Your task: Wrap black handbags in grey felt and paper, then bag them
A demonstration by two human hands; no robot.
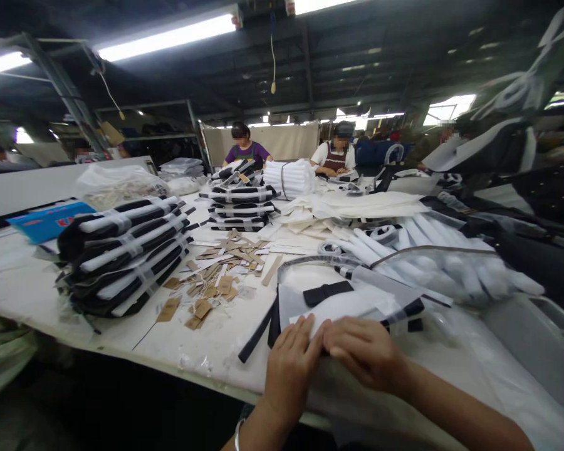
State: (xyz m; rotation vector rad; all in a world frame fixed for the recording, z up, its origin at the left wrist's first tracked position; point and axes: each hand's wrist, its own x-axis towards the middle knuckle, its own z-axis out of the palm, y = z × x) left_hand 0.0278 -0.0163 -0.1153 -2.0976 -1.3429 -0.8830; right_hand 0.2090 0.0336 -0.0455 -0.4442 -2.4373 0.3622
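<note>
In front of me, near the table's front edge, a black-and-grey fabric piece (291, 300) with black straps lies flat. On top of it is a white soft sheet (348, 305), thin foam or paper. My left hand (289, 357) has its fingers bent over the sheet's near edge. Right beside it, my right hand (366, 351) presses the same edge, its fingers held together. The fingertips of both hands almost meet, and the thumbs are partly hidden. One black strap (256, 335) sticks out to the left of the piece.
Brown card tags (202, 308) and strips lie left of centre. Folded black bundles with white rolls (126, 250) are stacked at left; another stack (242, 210) stands farther back. White rolls (423, 269) pile up at right. Two people (249, 147) work across the table.
</note>
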